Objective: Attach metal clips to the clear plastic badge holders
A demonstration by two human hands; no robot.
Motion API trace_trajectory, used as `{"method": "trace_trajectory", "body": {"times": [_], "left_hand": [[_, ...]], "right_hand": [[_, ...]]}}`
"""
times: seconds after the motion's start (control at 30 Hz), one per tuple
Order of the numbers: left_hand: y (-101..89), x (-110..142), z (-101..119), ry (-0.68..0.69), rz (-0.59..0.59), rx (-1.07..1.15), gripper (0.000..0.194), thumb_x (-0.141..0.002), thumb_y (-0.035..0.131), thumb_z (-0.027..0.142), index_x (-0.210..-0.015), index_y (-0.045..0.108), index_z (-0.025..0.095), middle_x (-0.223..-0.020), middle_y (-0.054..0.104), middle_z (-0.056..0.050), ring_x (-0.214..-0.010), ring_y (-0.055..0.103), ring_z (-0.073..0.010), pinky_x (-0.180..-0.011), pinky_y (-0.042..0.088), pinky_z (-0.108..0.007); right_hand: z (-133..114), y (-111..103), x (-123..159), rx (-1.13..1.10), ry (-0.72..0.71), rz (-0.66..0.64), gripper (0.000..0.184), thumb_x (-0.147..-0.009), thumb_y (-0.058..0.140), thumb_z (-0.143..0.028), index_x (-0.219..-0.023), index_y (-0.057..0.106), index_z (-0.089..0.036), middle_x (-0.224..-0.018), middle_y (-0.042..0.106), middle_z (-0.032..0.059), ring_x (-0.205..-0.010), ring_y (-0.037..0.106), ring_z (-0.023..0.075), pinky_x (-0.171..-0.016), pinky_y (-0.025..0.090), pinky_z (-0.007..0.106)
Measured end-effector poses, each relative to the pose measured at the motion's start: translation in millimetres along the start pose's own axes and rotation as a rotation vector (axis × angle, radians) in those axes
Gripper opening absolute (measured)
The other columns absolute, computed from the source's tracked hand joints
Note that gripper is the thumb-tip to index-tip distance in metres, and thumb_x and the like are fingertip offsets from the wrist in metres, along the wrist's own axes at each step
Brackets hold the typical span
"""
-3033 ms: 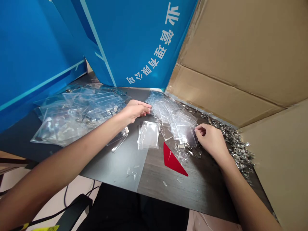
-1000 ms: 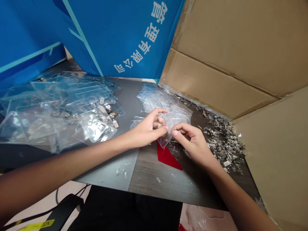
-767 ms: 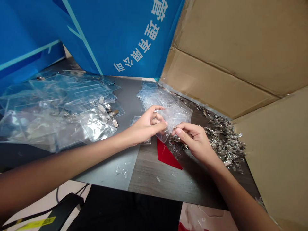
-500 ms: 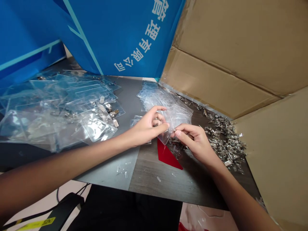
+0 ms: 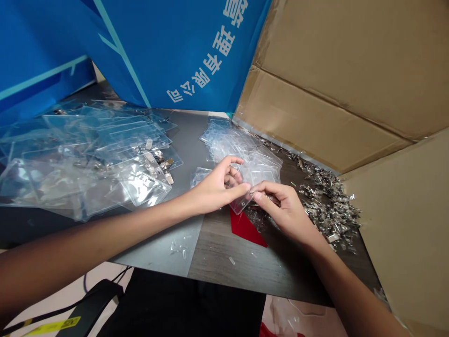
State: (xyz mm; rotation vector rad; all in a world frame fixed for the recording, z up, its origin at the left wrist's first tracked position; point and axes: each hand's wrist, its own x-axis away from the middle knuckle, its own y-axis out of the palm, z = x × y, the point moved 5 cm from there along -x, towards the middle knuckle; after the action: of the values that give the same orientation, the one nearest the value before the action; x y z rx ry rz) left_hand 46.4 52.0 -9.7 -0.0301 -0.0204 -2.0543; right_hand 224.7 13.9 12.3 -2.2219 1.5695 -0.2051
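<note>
My left hand (image 5: 224, 185) pinches a clear plastic badge holder (image 5: 240, 205) between thumb and fingers, with one holed corner pointing down toward me. Close against its right edge, my right hand (image 5: 277, 199) grips a small metal badge clip (image 5: 251, 194) by thumb and forefinger; most of the clip is covered by the fingers. Whether the clip passes through the holder I cannot tell. Beneath and behind the hands lies a fanned pile of clear badge holders (image 5: 233, 140). To the right is a heap of metal clips (image 5: 328, 201).
At the left spreads a large pile of badge holders with clips (image 5: 87, 159). A red piece (image 5: 247, 231) lies below the hands. Loose clear plastic bits (image 5: 180, 245) are scattered near the table's (image 5: 224, 281) front edge. Blue panels (image 5: 182, 56) and cardboard (image 5: 333, 112) wall the back and right.
From three seconds ago, my hands have come together; the left has taken a badge holder and the right a clip. Over the last second they shift only slightly. The camera view has moved.
</note>
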Motion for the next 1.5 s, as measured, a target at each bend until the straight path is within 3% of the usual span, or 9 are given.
{"method": "trace_trajectory", "body": {"times": [0.1,0.17,0.37,0.53,0.73,0.87,1.03,1.23,1.5], "left_hand": [[-2.8,-0.6,1.4,0.029,0.023,0.003,0.066,-0.093,0.078,0.031,-0.148,0.045,0.020,-0.103,0.055,0.000,-0.091,0.059,-0.0166,-0.086,0.048,-0.036],[-2.0,-1.0,-1.0,0.014,0.021,0.031,0.071,-0.093,0.079,0.031,-0.153,0.042,0.021,-0.103,0.054,0.000,-0.091,0.057,-0.0171,-0.087,0.047,-0.037],[6.2,1.3,-6.5,-0.083,-0.001,0.215,0.080,-0.090,0.084,0.031,-0.157,0.041,0.025,-0.103,0.050,0.000,-0.090,0.054,-0.0162,-0.086,0.045,-0.035],[5.8,4.3,6.7,-0.071,-0.099,0.341,0.088,-0.079,0.093,0.029,-0.153,0.047,0.029,-0.103,0.049,-0.001,-0.093,0.056,-0.0184,-0.084,0.047,-0.035],[0.8,3.0,13.7,0.034,-0.091,0.170,0.085,-0.078,0.095,0.032,-0.149,0.048,0.029,-0.098,0.042,0.001,-0.084,0.047,-0.0160,-0.074,0.044,-0.032],[1.7,4.1,16.8,0.087,-0.029,0.040,0.079,-0.081,0.092,0.033,-0.145,0.047,0.030,-0.097,0.038,0.002,-0.078,0.042,-0.0140,-0.070,0.041,-0.030],[1.6,6.1,17.4,0.183,0.052,-0.070,0.071,-0.084,0.091,0.031,-0.142,0.049,0.030,-0.105,0.043,0.000,-0.085,0.048,-0.0151,-0.078,0.046,-0.032],[-0.1,7.6,18.0,0.286,0.152,-0.163,0.062,-0.083,0.092,0.028,-0.134,0.056,0.026,-0.129,0.053,-0.008,-0.109,0.054,-0.0227,-0.095,0.050,-0.037],[-3.1,9.8,23.5,0.335,0.209,-0.202,0.054,-0.083,0.092,0.027,-0.127,0.060,0.026,-0.119,0.058,-0.006,-0.105,0.057,-0.0226,-0.093,0.050,-0.037]], "right_hand": [[3.3,1.9,0.8,-0.138,0.013,0.007,0.016,-0.107,0.066,-0.036,-0.114,0.073,-0.024,-0.076,0.058,-0.0032,-0.069,0.052,0.0165,-0.069,0.044,0.031],[6.3,3.2,2.0,-0.242,0.023,0.007,0.024,-0.107,0.065,-0.032,-0.130,0.066,-0.026,-0.077,0.055,-0.0051,-0.069,0.050,0.0161,-0.069,0.043,0.031],[6.8,5.8,4.3,-0.341,-0.006,0.013,0.039,-0.106,0.065,-0.029,-0.144,0.058,-0.029,-0.081,0.057,-0.0041,-0.075,0.053,0.0180,-0.073,0.046,0.033],[-1.9,6.5,6.6,-0.341,-0.017,-0.007,0.040,-0.107,0.065,-0.034,-0.146,0.056,-0.029,-0.082,0.058,-0.0029,-0.076,0.055,0.0192,-0.073,0.048,0.034],[-10.8,7.1,13.2,-0.275,-0.090,-0.050,0.044,-0.108,0.061,-0.026,-0.151,0.052,-0.032,-0.090,0.061,-0.0013,-0.084,0.059,0.0198,-0.080,0.050,0.036],[-12.4,8.1,14.8,-0.129,-0.104,-0.035,0.046,-0.109,0.061,-0.028,-0.153,0.049,-0.032,-0.092,0.059,-0.0007,-0.077,0.055,0.0194,-0.074,0.049,0.036],[-14.2,7.1,13.0,-0.044,-0.133,0.023,0.043,-0.108,0.062,-0.027,-0.150,0.051,-0.030,-0.091,0.062,-0.0004,-0.078,0.060,0.0202,-0.071,0.050,0.036],[-9.7,6.1,11.5,-0.031,-0.175,0.052,0.036,-0.112,0.058,-0.025,-0.148,0.055,-0.028,-0.091,0.066,-0.0007,-0.084,0.066,0.0203,-0.085,0.054,0.039],[-8.4,6.8,8.0,0.070,-0.198,0.099,0.036,-0.110,0.060,-0.023,-0.146,0.057,-0.026,-0.090,0.073,0.0012,-0.090,0.074,0.0233,-0.100,0.057,0.047]]}}
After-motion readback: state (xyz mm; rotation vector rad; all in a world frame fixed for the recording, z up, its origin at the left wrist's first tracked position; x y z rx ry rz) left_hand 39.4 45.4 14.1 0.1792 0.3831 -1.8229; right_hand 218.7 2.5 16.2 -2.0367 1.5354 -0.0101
